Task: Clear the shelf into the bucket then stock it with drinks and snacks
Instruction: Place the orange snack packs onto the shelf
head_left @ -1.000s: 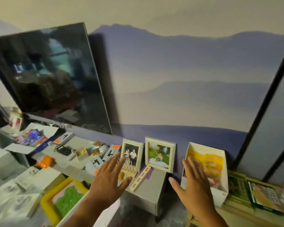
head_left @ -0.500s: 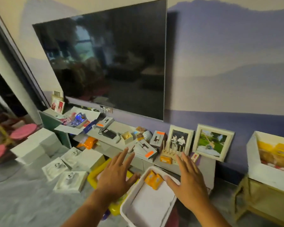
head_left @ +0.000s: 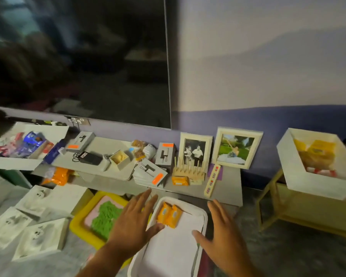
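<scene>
Both hands hover with fingers spread and hold nothing: the left hand (head_left: 132,222) over the left rim of the white bucket (head_left: 205,218), the right hand (head_left: 222,231) by its right rim. The grey shelf (head_left: 226,188) lies straight ahead beyond the fingertips. On it, the orange snack packet (head_left: 180,180) lies between the 2 hands, its long axis left-right; neither hand is clearly nearer.

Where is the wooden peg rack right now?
Head view, right part of the grey shelf: the wooden peg rack stands before the black-and-white framed photo, beside an orange packet.
</scene>
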### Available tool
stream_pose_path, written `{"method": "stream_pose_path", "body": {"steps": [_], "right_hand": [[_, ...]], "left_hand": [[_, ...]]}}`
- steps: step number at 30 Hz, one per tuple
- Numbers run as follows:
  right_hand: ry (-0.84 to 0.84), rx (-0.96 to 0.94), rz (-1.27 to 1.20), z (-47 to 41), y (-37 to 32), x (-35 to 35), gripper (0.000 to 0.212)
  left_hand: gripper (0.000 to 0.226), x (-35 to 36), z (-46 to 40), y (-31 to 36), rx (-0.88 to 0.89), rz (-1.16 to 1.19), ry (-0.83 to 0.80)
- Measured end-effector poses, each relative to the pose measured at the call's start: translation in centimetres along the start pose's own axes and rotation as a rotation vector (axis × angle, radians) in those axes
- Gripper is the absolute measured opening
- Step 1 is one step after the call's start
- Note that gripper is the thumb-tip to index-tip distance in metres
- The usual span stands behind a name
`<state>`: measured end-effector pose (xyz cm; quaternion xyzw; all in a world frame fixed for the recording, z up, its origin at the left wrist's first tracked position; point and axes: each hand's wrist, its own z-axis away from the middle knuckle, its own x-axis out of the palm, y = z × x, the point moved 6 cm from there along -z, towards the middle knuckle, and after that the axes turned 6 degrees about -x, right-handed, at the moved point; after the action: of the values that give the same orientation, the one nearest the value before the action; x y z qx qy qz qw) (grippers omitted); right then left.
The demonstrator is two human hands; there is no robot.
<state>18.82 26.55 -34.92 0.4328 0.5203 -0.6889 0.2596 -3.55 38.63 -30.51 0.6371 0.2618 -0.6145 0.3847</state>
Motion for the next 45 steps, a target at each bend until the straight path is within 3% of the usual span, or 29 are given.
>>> {"method": "stream_pose_path", "body": {"steps": [6,13,17,21,26,29,34,36,39,42,45], "right_hand": [[-0.143,0.117,-0.153,-4.9,5.0,11.0,0.098],[-0.120,0.139,-0.111,-11.3,8.5,27.4,0.098],[-0.038,0.100,-0.058,-13.7,8.0,32.7,0.105],[-0.024,0.058,-0.056,-15.5,7.8,34.7,0.108],[0.020,0.093,0.081,-16.2,8.1,34.6,0.088],[-0.026,0.143,0.095,-14.9,8.6,35.1,0.087],[0.057,0.220,-0.363,-13.3,8.8,33.3,0.079],[0.137,0.207,-0.525,-12.7,8.2,30.2,0.083],[0.210,0.126,-0.562,-12.2,6.5,23.3,0.088],[0.229,0.091,-0.605,-11.4,5.1,14.4,0.095],[0.147,0.039,-0.664,-9.7,3.5,5.6,0.099]], "left_hand": [[0.087,11.2,-8.0,-2.5,0.149,-0.090,-0.115],[0.088,26.7,-14.9,-5.3,0.248,-0.233,-0.202],[0.097,32.6,-15.9,-6.1,0.283,-0.362,-0.265],[0.076,34.4,-16.7,-6.3,0.287,-0.378,-0.178],[0.060,35.5,-16.9,-6.3,0.330,-0.340,-0.093],[0.071,35.1,-17.1,-6.6,0.350,-0.285,-0.122],[0.083,31.8,-17.1,-7.2,0.315,0.021,-0.200],[0.090,29.1,-17.3,-7.3,0.265,0.260,-0.246],[0.095,23.4,-17.7,-5.4,0.297,0.558,-0.268],[0.096,16.0,-17.8,-2.1,0.329,0.767,-0.294],[0.107,9.0,-17.3,2.3,0.330,0.876,-0.406]]}}
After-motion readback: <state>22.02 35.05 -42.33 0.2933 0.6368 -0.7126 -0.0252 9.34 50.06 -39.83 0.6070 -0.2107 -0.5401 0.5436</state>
